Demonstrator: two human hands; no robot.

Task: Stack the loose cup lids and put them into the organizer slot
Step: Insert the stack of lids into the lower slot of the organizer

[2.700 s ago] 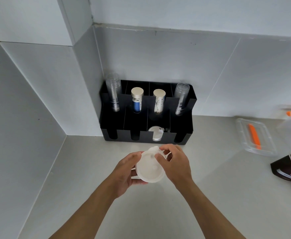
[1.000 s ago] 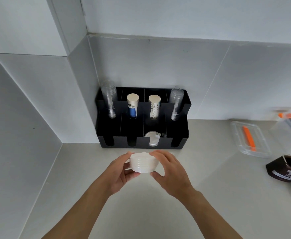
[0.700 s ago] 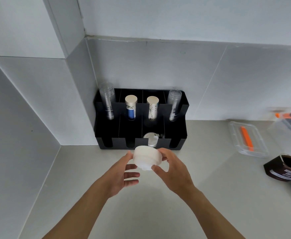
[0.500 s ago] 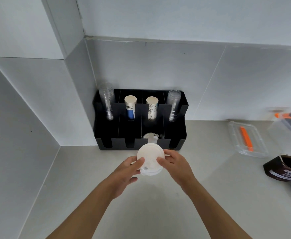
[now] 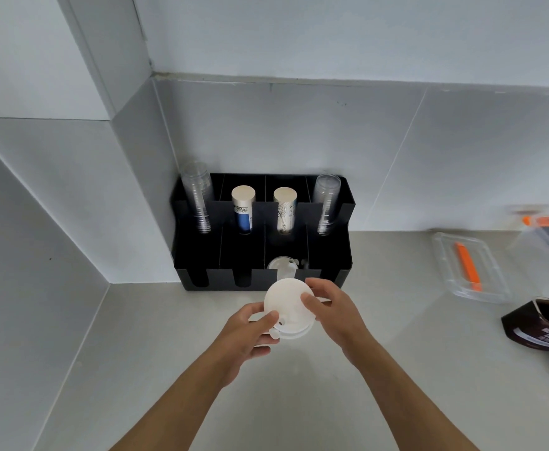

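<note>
A stack of white cup lids [image 5: 288, 306] is held between both hands just in front of the black organizer [image 5: 330, 255], top face tilted toward me. My left hand [image 5: 250, 333] grips its lower left edge; my right hand [image 5: 333, 312] grips the right side. Inside the organizer's third front slot lies another white lid [image 5: 282, 266], partly hidden by the front wall.
The organizer's back row holds two stacks of clear cups [image 5: 198, 196] and two stacks of paper cups [image 5: 243, 208]. To the right on the counter lie a clear plastic box [image 5: 471, 271] with an orange tool and a dark brown container [image 5: 541, 327]. Tiled walls close in the left and back.
The lid stack was turned from side-on to its top facing me and brought a little closer to the organizer's front. Both hands stayed on it.
</note>
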